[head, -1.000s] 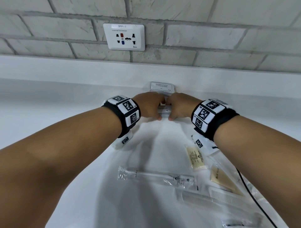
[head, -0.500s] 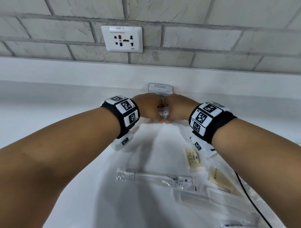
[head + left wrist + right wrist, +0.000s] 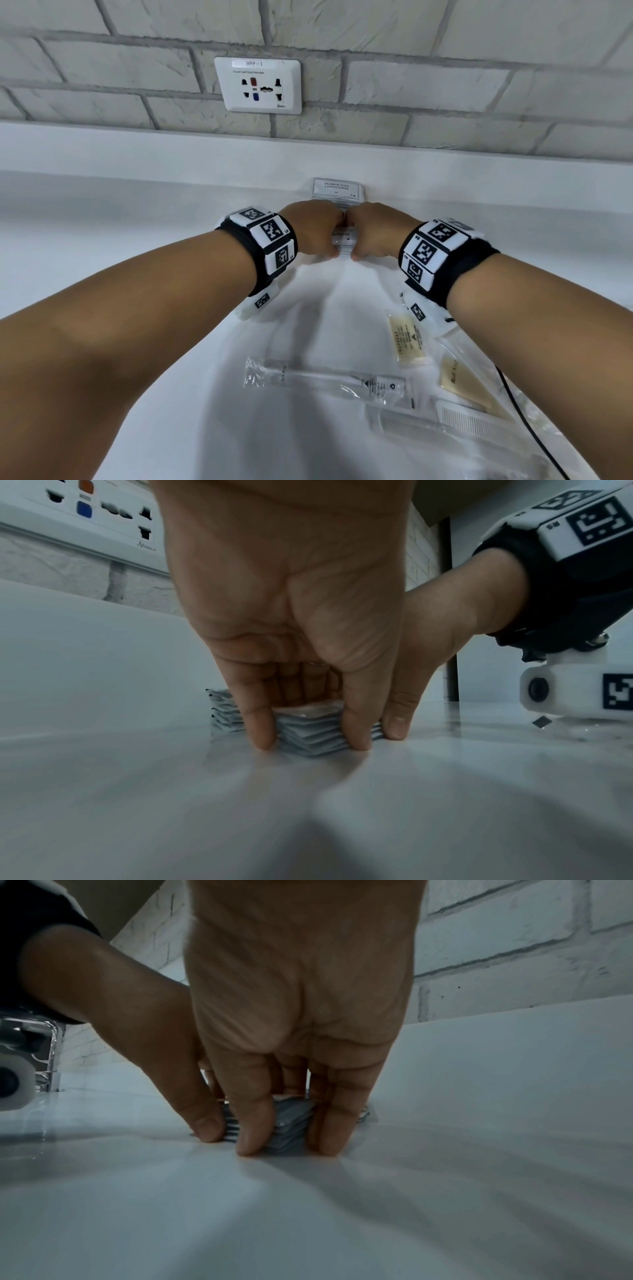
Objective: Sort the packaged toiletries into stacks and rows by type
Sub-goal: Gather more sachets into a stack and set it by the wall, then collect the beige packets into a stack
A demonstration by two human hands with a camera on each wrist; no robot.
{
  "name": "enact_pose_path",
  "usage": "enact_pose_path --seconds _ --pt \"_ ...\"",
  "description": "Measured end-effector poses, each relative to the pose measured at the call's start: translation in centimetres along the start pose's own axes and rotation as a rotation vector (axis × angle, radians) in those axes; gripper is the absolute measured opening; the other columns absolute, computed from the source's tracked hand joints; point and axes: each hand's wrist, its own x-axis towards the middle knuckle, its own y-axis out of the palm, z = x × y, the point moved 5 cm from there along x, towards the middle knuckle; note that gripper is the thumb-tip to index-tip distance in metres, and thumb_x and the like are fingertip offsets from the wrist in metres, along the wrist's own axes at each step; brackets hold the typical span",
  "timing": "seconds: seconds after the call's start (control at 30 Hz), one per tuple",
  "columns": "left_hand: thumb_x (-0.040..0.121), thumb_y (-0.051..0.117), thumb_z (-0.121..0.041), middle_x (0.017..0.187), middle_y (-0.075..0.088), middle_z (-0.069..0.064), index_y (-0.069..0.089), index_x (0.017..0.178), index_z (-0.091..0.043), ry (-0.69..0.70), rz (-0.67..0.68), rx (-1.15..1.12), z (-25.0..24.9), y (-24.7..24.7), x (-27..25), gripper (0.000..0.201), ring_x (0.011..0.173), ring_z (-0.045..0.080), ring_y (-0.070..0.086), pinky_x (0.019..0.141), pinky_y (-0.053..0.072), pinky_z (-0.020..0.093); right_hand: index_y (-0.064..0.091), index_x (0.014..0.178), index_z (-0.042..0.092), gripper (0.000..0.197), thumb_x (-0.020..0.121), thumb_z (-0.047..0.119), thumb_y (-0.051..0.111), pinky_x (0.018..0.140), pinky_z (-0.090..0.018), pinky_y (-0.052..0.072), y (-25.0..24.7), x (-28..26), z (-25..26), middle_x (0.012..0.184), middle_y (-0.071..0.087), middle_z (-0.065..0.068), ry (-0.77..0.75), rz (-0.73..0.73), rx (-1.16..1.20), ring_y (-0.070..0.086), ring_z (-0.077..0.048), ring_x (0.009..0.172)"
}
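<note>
A stack of white toothpaste sachets (image 3: 343,240) sits on the white counter (image 3: 171,222) near the back ledge. My left hand (image 3: 317,233) grips its left side and my right hand (image 3: 375,233) its right side, knuckles almost touching. In the left wrist view the left hand (image 3: 308,741) has its thumb and finger down the front of the stack (image 3: 308,731). In the right wrist view the right hand (image 3: 289,1145) pinches the stack (image 3: 291,1121) the same way. A stack of shampoo-with-conditioner sachets (image 3: 335,188) stands just behind, against the ledge.
Loose packets lie nearer me on the right: a wrapped toothbrush (image 3: 329,382), wrapped combs (image 3: 428,425) and two tan soap sachets (image 3: 409,339). A black cable (image 3: 527,431) runs along the right. A wall socket (image 3: 258,84) sits above the ledge.
Both hands drew closer together round the toothpaste stack, then eased slightly apart. The stack has stayed in the same spot.
</note>
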Motion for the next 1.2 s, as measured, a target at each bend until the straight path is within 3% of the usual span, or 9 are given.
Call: enact_pose_path --seconds 0.17,0.27,0.37,0.6,0.73,0.83,0.97,1.07,1.2 --pt "0.078 0.058 -0.039 0.090 0.061 -0.004 0.061 0.096 -0.024 -0.019 -0.059 0.002 0.2 -0.4 0.2 0.024 0.089 0.023 0.061 0.068 0.046 0.029 0.063 0.111 0.010 0.045 0.068 0.019 0.077 0.076 -0.031 0.054 -0.4 0.6 0.1 0.106 0.067 -0.008 0.017 -0.029 0.008 0.065 -0.025 0.093" --pt "0.074 0.064 -0.039 0.084 0.055 -0.009 0.057 0.090 -0.029 -0.009 -0.042 -0.034 0.3 -0.5 0.2 0.021 0.089 0.021 0.060 0.068 0.043 0.028 0.065 0.111 0.012 0.052 0.064 0.024 0.082 0.083 -0.035 0.055 -0.6 0.8 0.0 0.106 0.068 -0.006 0.024 -0.002 0.039 0.066 -0.025 0.094" --pt "0.069 0.072 -0.044 0.099 0.064 -0.006 0.062 0.102 -0.027 0.008 -0.034 -0.064 0.4 -0.5 0.2 0.038 0.093 0.019 0.060 0.072 0.044 0.028 0.066 0.109 0.013 0.054 0.060 0.027 0.084 0.083 -0.038 0.056 -0.6 0.8 0.0 0.105 0.069 -0.006 0.027 0.006 0.051 0.067 -0.024 0.091" --pt "0.071 0.075 -0.042 0.107 0.063 -0.004 0.061 0.109 -0.022 0.006 -0.058 -0.065 0.3 -0.8 0.1 0.045 0.094 0.018 0.058 0.070 0.036 0.025 0.063 0.117 0.015 0.066 0.058 0.030 0.087 0.085 -0.038 0.055 -0.8 0.7 -0.1 0.116 0.063 -0.006 0.025 0.018 0.084 0.065 -0.025 0.096" --pt "0.069 0.071 -0.056 0.116 0.057 -0.001 0.054 0.125 -0.029 -0.016 -0.103 -0.075 0.5 -1.5 -0.7 0.064 0.105 0.022 0.058 0.079 0.044 0.029 0.051 0.131 0.014 0.075 0.067 0.039 0.082 0.087 -0.031 0.050 -1.4 -0.3 -1.0 0.127 0.053 -0.005 0.043 0.027 0.104 0.058 -0.024 0.107" --pt "0.075 0.061 -0.062 0.119 0.056 0.003 0.058 0.124 -0.027 -0.035 -0.237 -0.033 0.2 -3.0 -2.4 0.060 0.109 0.025 0.056 0.086 0.047 0.031 0.051 0.131 0.017 0.065 0.077 0.046 0.073 0.088 -0.030 0.046 -3.0 -2.2 -2.0 0.126 0.054 -0.006 0.056 -0.007 0.140 0.056 -0.024 0.108" --pt "0.086 0.061 -0.041 0.113 0.059 0.005 0.064 0.114 -0.017 0.116 -0.359 -0.121 -2.2 -3.8 -5.3 0.037 0.107 0.026 0.056 0.089 0.045 0.033 0.056 0.123 0.023 0.038 0.089 0.039 0.062 0.081 -0.027 0.040 -5.1 -6.3 -4.4 0.114 0.057 0.001 0.128 -0.079 0.214 0.055 -0.017 0.095" --pt "0.086 0.063 -0.034 0.104 0.063 0.000 0.070 0.102 -0.022 0.330 -0.248 -0.121 -6.6 -2.3 -7.4 0.021 0.101 0.020 0.058 0.088 0.046 0.033 0.059 0.119 0.025 0.029 0.092 0.034 0.058 0.084 -0.028 0.042 -4.3 -10.6 -6.0 0.108 0.057 0.003 0.159 -0.040 0.193 0.055 -0.017 0.098" --pt "0.088 0.060 -0.028 0.114 0.058 -0.011 0.067 0.112 -0.032 0.429 0.013 -0.069 -12.6 1.3 -9.4 0.025 0.110 0.010 0.051 0.086 0.044 0.028 0.063 0.112 0.029 0.021 0.093 0.030 0.055 0.085 -0.029 0.044 -0.5 -16.5 -7.8 0.105 0.058 0.007 0.200 0.153 0.076 0.056 -0.013 0.089"
